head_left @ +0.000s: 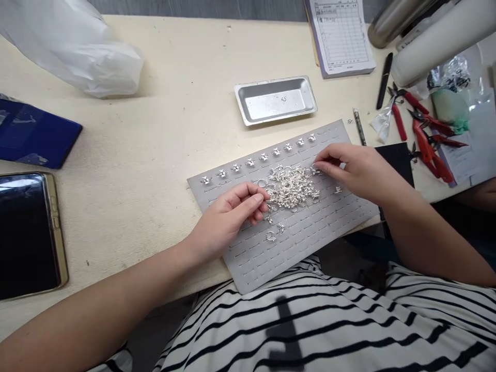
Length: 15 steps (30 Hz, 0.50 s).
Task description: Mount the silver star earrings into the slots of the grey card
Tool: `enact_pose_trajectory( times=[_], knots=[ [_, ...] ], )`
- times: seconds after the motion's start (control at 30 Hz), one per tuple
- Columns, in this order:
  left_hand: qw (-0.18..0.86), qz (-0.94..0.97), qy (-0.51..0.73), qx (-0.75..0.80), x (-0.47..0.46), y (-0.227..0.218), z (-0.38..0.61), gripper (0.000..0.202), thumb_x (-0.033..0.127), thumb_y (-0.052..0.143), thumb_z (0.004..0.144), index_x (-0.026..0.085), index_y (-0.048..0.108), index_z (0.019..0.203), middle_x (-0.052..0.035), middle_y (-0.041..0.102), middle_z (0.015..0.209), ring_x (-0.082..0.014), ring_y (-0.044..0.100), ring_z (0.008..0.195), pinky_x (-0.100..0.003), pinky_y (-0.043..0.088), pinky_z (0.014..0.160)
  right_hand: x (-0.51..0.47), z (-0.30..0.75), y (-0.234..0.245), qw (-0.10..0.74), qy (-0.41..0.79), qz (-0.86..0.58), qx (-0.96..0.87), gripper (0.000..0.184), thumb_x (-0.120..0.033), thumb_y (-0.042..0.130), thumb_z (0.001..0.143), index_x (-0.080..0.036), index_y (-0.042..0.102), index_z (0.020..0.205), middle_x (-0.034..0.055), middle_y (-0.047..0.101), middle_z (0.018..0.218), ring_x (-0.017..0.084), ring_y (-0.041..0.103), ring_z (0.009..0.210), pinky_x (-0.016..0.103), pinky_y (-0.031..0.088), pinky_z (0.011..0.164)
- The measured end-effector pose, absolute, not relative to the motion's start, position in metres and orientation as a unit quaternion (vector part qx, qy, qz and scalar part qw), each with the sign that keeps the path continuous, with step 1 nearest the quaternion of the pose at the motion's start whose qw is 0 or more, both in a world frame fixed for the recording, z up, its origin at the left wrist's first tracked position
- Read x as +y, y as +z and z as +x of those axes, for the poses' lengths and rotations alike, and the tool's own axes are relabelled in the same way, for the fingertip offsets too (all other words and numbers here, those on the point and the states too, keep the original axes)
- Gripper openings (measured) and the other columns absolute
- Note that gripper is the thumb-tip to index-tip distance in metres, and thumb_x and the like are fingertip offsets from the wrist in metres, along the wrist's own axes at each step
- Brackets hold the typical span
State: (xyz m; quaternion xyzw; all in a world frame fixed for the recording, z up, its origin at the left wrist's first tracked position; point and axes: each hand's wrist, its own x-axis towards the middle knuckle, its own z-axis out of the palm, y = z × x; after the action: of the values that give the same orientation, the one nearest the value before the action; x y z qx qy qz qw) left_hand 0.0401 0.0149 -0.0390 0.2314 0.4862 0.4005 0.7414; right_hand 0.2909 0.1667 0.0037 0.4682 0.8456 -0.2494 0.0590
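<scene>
Silver rings [289,188] | lay heaped on slotted pad [248,258], slots held charms [263,156] in a row | left hand [232,219] curled, right hand [354,173] pinched near-shut at heap; hold unclear

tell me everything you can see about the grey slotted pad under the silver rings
The grey slotted pad is a flat, felt-looking rectangle cut with rows of short slits. It lies askew on the pale table, its near corner jutting past the table edge. Small silver charms sit in a row near its far edge, a tangled heap of silver rings lies mid-pad, and the left hand and right hand are over it.
</scene>
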Motion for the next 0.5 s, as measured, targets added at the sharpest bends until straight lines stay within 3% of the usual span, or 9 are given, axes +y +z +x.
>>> enact_pose_trajectory(
  times=[0.23,0.37,0.5],
  knots=[
    [0.738,0.230,0.400,0.493,0.013,-0.043,0.040,0.017,0.037,0.067,0.099,0.021,0.071,0.100,-0.0016,0.067,0.090,-0.0101,0.055,0.073,-0.024,0.046,0.068,0.179,0.314,-0.007,-0.023,-0.206,0.546,0.812,0.025,-0.049,0.061,0.095,-0.028,0.073,0.103,0.0083,0.078,0.098,0.028,0.069,0.087,0.048,0.057,0.078],
    [0.739,0.225,0.403,0.491,0.013,-0.044,0.040,0.016,0.036,0.069,0.098,0.021,0.072,0.099,-0.0009,0.066,0.089,-0.0091,0.055,0.073,-0.022,0.047,0.068,0.171,0.317,-0.004,-0.047,-0.169,0.550,0.817,0.028,-0.046,0.054,0.099,-0.027,0.071,0.111,0.0099,0.076,0.106,0.028,0.069,0.092,0.049,0.056,0.084],
    [0.741,0.222,0.403,0.489,0.013,-0.043,0.040,0.016,0.037,0.070,0.098,0.022,0.073,0.099,-0.0001,0.066,0.088,-0.0084,0.055,0.074,-0.020,0.047,0.068,0.160,0.312,-0.002,-0.050,-0.164,0.517,0.839,0.030,-0.048,0.047,0.103,-0.029,0.070,0.107,0.0099,0.076,0.110,0.030,0.069,0.099,0.050,0.054,0.089]
  ],
)
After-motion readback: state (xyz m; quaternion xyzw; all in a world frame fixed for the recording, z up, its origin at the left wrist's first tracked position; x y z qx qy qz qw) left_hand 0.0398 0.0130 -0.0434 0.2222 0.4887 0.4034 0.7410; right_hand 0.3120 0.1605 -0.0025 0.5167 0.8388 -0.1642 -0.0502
